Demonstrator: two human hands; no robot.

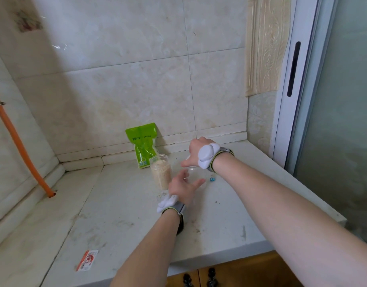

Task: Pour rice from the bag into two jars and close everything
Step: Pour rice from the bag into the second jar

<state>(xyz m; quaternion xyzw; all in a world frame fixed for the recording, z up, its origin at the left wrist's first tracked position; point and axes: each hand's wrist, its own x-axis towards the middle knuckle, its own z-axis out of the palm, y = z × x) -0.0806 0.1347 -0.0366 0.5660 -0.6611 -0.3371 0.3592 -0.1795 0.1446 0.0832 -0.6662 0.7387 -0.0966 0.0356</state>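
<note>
We see a pale stone countertop [120, 214], smooth but scuffed, with dark smears and specks across it, filling the lower half of the frame. It meets a wall of large glossy beige tiles [137, 69] behind and at the left. An orange hose [19, 146] slants down the left edge into the counter. At the right stands a white-framed sliding door [344, 100] of frosted glass, and an embossed cream strip [265, 48] runs down the wall beside it. Wooden cabinet fronts [251, 270] with dark knobs [211, 275] show at the bottom edge.

In the middle of the frame the green plastic rice bag [144, 143] leans upright against the wall. Just in front of it a clear round jar [161, 174] stands lidless, nearly full of pale rice. To its right is a second clear jar [196, 175], which looks empty.

Our left hand [181, 188] reaches up from below with its fingers spread and relaxed around that second jar; we cannot tell whether they touch it. Our right hand [197, 151] hangs over the jar's mouth, thumb pointing left, and its other fingers are hidden, so we cannot tell its grip. Both wrists carry white rounded devices [206, 155] on grey straps.

A small blue object [212, 179] lies just right of the jar, and a red-and-white packet [87, 260] lies flat at lower left.
</note>
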